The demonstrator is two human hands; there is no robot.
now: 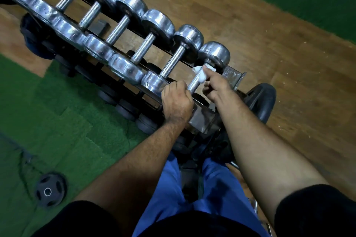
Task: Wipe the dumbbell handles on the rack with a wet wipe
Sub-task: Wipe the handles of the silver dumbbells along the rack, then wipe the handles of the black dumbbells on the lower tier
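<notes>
Dumbbell handle (194, 82): knurled chrome, white-wiped end

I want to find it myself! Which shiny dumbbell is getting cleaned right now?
Find the long rack of shiny silver dumbbells running across the wooden floor. Go to its near end, closest to the person: the last dumbbell in the row. Unlike its neighbours, it has a white wet wipe pressed on its handle by the right hand, while the left hand grips its other end.

Left hand (177, 100) round the end dumbbell's handle (194, 82), right hand (215, 84) pressing a white wipe (202, 75) there.
</notes>
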